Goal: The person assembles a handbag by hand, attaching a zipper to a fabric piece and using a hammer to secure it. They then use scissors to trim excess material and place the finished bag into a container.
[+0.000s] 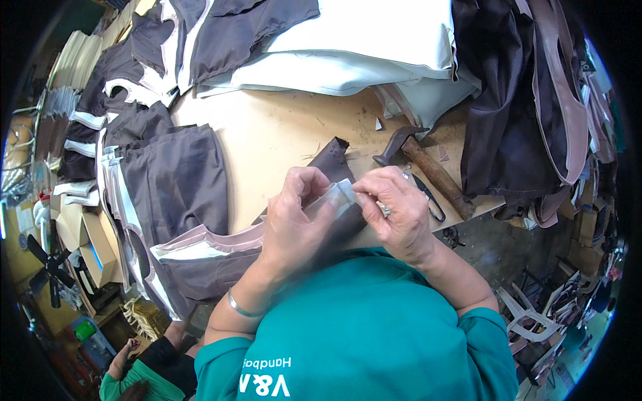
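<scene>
Near the table's front edge, my left hand (pixel 301 214) is closed round a small pale, partly see-through piece (pixel 342 192). My right hand (pixel 396 208) pinches at the same piece's right end, thumb against forefinger, and wears a ring. Whether the piece is joined to the fabric below cannot be made out. Under my hands lies dark brown fabric (pixel 332 158), its corner pointing away from me. To the left of my left hand stretches a dark panel (pixel 207 273) with pink and white edging.
A wooden-handled hammer (pixel 438 175) and a black-handled tool (pixel 433 200) lie right of my hands. Dark fabric stacks (pixel 175 180) stand left, white sheets (pixel 361 40) at the back, more dark fabric (pixel 498 100) at right. Another person (pixel 150 374) is at lower left.
</scene>
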### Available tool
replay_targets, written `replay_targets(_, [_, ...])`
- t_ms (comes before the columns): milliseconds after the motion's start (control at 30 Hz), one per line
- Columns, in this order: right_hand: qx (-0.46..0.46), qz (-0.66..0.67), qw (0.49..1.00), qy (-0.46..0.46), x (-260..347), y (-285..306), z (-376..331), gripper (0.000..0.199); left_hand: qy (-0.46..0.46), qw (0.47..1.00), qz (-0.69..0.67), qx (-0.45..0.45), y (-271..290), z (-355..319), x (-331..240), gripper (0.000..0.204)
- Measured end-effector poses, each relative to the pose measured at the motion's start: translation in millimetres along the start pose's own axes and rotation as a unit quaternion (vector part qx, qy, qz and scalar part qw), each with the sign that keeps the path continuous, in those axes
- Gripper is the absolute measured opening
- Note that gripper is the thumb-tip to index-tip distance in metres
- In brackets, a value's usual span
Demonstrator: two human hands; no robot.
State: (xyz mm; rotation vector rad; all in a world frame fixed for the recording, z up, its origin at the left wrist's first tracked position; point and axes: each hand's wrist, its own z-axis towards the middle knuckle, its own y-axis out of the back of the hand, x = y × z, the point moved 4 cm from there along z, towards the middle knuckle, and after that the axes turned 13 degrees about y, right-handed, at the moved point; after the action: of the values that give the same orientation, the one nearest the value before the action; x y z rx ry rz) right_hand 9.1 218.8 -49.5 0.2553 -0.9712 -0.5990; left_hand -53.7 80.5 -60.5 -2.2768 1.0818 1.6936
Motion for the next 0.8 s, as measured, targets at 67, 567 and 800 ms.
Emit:
replay_targets(67, [0.013, -0.025, 1.000, 0.014, 0.8, -4.3, -0.8, 0.020, -0.039, 0.999, 0.012, -0.032, -0.8, -1.1, -0.5, 0.028])
replay_targets(567, [0.033, -0.165, 0.982, 0.084, 8.1, -15.1, 0.5, 0.021, -0.148, 0.981, 0.045, -0.120, -11.4, -4.2, 4.9, 0.025])
replay_targets(800, [0.052, -0.086, 0.995, -0.004, -2.2, -14.4, -1.1, 0.012, -0.193, 0.967, 0.112, -0.126, -15.7, -8.2, 2.7, 0.032])
